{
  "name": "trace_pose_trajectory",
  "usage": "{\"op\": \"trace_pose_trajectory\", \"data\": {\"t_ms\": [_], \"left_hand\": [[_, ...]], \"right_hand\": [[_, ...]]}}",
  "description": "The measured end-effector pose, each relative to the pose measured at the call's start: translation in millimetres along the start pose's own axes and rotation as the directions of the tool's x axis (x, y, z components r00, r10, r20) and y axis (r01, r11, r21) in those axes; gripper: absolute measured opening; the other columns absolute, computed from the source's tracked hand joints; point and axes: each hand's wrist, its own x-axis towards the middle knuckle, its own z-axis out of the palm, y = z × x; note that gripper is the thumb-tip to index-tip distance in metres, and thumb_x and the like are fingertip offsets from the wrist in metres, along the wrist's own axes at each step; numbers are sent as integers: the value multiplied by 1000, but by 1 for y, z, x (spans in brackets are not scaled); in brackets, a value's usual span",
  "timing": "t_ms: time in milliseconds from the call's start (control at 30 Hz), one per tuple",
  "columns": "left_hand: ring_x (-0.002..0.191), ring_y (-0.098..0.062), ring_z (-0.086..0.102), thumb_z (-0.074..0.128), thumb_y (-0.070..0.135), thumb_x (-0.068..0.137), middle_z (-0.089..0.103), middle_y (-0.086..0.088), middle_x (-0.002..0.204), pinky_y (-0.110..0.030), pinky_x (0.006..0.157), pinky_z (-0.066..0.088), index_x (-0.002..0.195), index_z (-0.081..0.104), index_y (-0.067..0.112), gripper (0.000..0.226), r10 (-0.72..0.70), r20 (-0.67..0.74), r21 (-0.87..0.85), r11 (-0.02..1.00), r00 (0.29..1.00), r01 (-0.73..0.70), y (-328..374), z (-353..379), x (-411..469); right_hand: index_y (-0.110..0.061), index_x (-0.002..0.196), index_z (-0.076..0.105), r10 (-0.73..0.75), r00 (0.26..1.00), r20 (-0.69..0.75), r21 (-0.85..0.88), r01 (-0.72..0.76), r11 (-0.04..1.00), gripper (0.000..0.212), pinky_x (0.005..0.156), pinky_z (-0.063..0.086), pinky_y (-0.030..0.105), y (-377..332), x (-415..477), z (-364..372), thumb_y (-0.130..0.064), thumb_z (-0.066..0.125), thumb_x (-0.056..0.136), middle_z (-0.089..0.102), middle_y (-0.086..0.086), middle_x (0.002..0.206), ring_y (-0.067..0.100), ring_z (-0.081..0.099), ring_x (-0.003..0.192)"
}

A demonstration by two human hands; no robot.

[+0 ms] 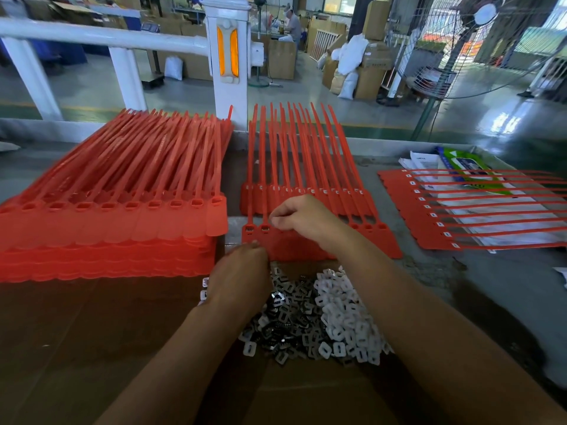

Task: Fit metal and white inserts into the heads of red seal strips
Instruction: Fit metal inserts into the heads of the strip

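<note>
view: head cam, one person, only arms in frame | left hand [242, 271]: bare, back of hand showing, fingertips blurred | right hand [302, 217]: bare, knuckles and thumb visible | left forearm [171, 357]: bare to bottom edge | right forearm [414, 302]: bare to bottom-right edge, looks broader near lens | clothing: out of frame, cannot tell

A white railing [101, 36] with an orange reflector [227, 52] crosses the far side, a caged fan [484, 13] stands far right, and papers [423, 162] lie below it.
</note>
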Motion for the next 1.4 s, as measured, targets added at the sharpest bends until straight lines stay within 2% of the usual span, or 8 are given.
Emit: {"op": "trace_pose_trajectory", "data": {"t_ms": [200, 367, 567, 767, 933, 1033, 1133, 1400], "left_hand": [[94, -20, 60, 41, 12, 91, 62, -2, 106, -26, 68, 41, 105, 58, 15, 23, -10, -32, 25, 1000, 999, 10, 0, 1, 0], [96, -21, 59, 40, 12, 91, 61, -3, 105, -25, 68, 39, 106, 58, 14, 24, 0, -31, 18, 1000, 1000, 1, 1, -1, -1], [96, -19, 58, 40, 9, 90, 61, -3, 106, -22, 66, 35, 107, 57, 13, 24, 6, -44, 16, 1000, 999, -5, 0, 0, -2], [97, -18, 58, 41, 12, 91, 61, -3, 106, -21, 66, 35, 108, 56, 14, 24, 23, -42, 19, 1000, 999, -22, 1, -1, -3], [94, -19, 59, 42, 12, 90, 61, -2, 105, -23, 66, 37, 107, 57, 14, 23, 13, -44, 16, 1000, 999, -13, 0, 1, -2], [93, -19, 59, 42, 12, 89, 61, -2, 104, -23, 66, 38, 105, 58, 14, 23, 15, -49, 14, 1000, 999, -14, 0, 3, -1], [91, -18, 59, 42, 12, 90, 62, -2, 102, -23, 64, 35, 102, 58, 15, 21, 15, -55, 13, 1000, 998, -15, 0, 4, -1], [91, -19, 59, 42, 10, 90, 62, -1, 102, -24, 64, 36, 100, 60, 15, 21, 19, -58, 22, 1000, 998, -18, 0, 3, -1]], "right_hand": [[-17, 92, 72, -47, 979, 200, -337, 113, 935, 12, 64, 41, 11, -3, -33, -6, -18, 69, 80, 60, -19, 76, -3, 55, 72], [-8, 98, 69, -31, 975, 218, -510, 141, 849, 23, 83, 51, 35, -6, -37, 7, -21, 70, 80, 66, 5, 99, 19, 61, 90], [-4, 82, 56, -89, 975, 205, -624, 200, 755, 12, 67, 45, 29, -6, -39, 13, -12, 65, 82, 55, 6, 88, 23, 57, 83], [-11, 67, 37, -65, 973, 222, -674, 201, 711, 26, 64, 36, 30, -7, -41, 15, -5, 54, 86, 43, 0, 74, 21, 48, 75], [-9, 85, 49, -29, 956, 293, -613, 212, 761, 6, 67, 36, 27, -5, -41, 11, -9, 52, 89, 52, 5, 91, 19, 49, 82], [-7, 98, 55, -4, 959, 285, -536, 163, 828, 10, 71, 40, 27, -1, -39, 6, -14, 54, 91, 56, 5, 100, 19, 53, 90], [-16, 94, 53, 11, 965, 263, -418, 103, 903, 3, 65, 39, 22, 4, -39, 2, -17, 55, 91, 54, -3, 93, 13, 52, 86], [-17, 84, 62, -62, 996, -62, -155, 52, 987, 10, 67, 39, 18, 7, -20, -7, -9, 59, 88, 56, -8, 83, 7, 53, 81]]}}
